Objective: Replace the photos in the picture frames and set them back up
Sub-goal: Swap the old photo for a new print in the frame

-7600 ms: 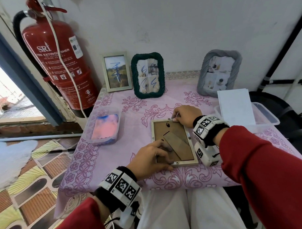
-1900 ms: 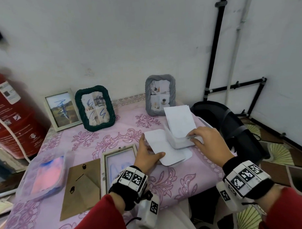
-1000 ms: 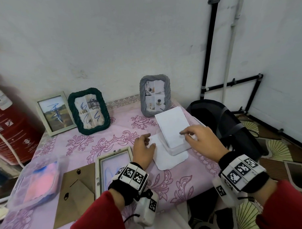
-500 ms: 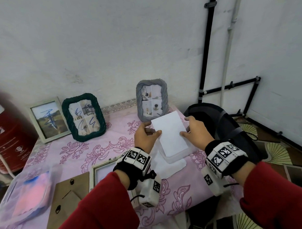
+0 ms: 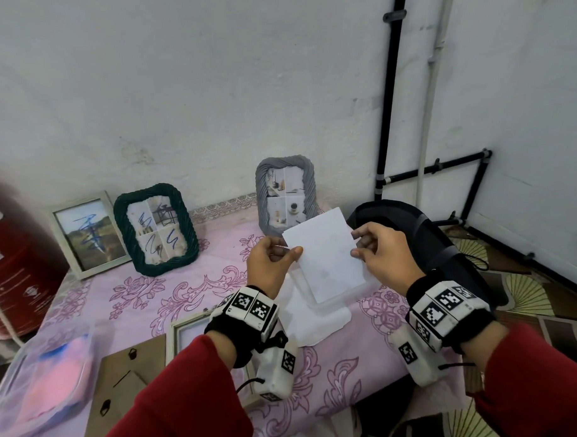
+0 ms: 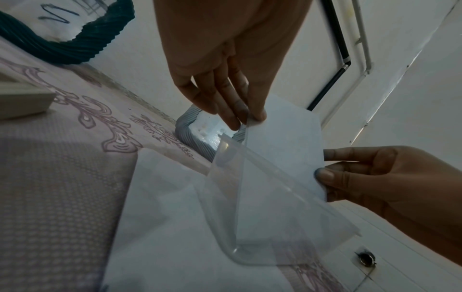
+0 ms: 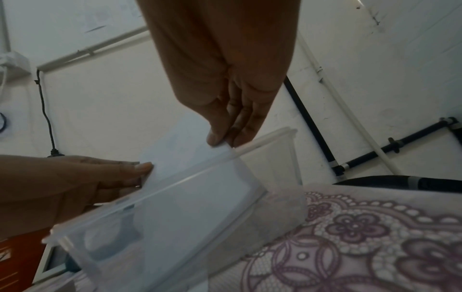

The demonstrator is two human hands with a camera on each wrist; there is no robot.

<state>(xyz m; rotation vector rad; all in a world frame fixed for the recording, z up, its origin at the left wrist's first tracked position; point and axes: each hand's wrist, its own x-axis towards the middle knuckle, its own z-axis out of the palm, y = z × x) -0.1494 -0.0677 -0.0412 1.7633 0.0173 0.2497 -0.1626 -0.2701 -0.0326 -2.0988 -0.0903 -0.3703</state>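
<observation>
A blank white photo sheet (image 5: 328, 259) is held upright by its two side edges. My left hand (image 5: 290, 252) pinches the left edge (image 6: 247, 118) and my right hand (image 5: 358, 245) pinches the right edge (image 7: 225, 142). The sheet's lower end (image 6: 282, 142) reaches into a clear plastic container (image 5: 336, 303) on the table. An opened white frame (image 5: 186, 333) lies flat near my left wrist. Its brown backing board (image 5: 122, 381) lies beside it.
A white-framed photo (image 5: 88, 235), a green rope frame (image 5: 156, 229) and a grey rope frame (image 5: 284, 192) stand along the wall. A clear box with pink contents (image 5: 47, 383) sits front left. A red extinguisher (image 5: 8, 277) is far left, a black bag (image 5: 428, 246) right.
My left hand left the lid on the table and took the sheet's left edge. Both hands now hold the sheet, slightly higher over the container. The head view has tilted up.
</observation>
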